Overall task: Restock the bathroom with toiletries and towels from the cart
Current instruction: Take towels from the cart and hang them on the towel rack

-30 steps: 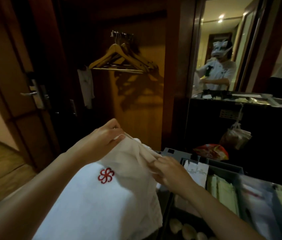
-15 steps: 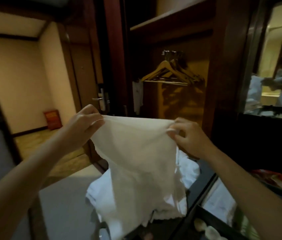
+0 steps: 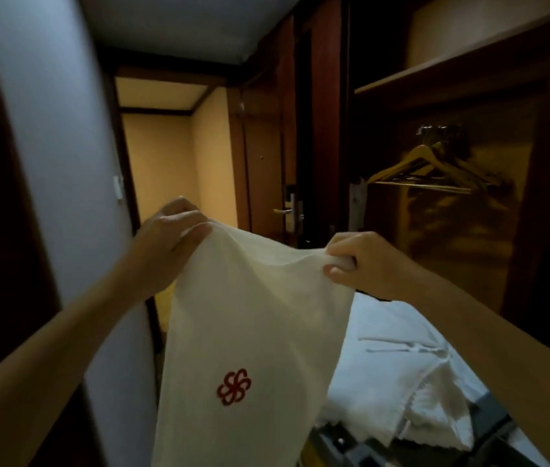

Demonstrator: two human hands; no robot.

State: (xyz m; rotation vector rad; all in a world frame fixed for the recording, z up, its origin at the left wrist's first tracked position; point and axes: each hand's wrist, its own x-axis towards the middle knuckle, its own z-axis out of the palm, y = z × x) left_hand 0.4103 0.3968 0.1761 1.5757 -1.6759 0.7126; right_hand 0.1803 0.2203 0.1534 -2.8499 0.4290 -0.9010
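Note:
A thin cream cloth [image 3: 253, 325] with a red flower emblem hangs spread in front of me. My left hand [image 3: 169, 237] pinches its top left corner. At the top right corner my right hand [image 3: 357, 261] grips the bunched edge. The cloth falls past the bottom of the view, so its lower end is hidden. Below and to the right, folded white towels [image 3: 398, 375] lie stacked on the cart [image 3: 489, 429], partly hidden by my right forearm.
A pale wall [image 3: 64, 197] stands close on the left. Ahead runs a narrow hallway to a wooden door with a metal handle [image 3: 283, 211]. On the right is an open wardrobe with wooden hangers [image 3: 425, 170] on a rail and a shelf above.
The view has swung left, away from the mirror and cart. Both hands lifted the cloth off the towel stack and spread it wide; the red emblem now faces me.

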